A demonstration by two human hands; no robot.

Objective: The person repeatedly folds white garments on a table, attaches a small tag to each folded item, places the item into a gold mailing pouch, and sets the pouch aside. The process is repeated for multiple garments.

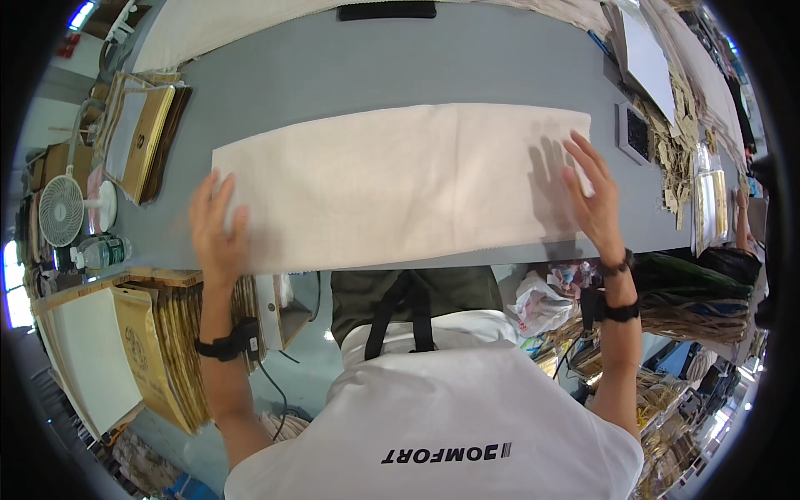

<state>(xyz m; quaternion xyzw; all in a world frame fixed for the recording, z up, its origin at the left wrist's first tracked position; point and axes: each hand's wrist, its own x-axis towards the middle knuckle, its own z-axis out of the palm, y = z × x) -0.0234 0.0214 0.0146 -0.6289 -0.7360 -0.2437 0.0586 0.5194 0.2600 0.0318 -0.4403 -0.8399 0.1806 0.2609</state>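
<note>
The left hand [218, 233], blurred, and right hand [595, 200] stand spread, gripping nothing, at opposite ends of a cream cloth panel [375, 192]. The panel lies flat along the grey table's [358, 67] near edge, left of a small tray [636, 133].

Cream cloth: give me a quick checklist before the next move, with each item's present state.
1. Cloth spread out on the table: ok, though a faint crease runs near its middle.
2. Near edge well inside the table's near edge: not ok; its left part reaches that edge.
3. Hands at opposite ends, left hand and right hand: ok.
4. Both hands touching the cloth: cannot tell; the left is blurred and the right casts a shadow on it.
5. Paper bags and small box apart from the cloth: ok.
</note>
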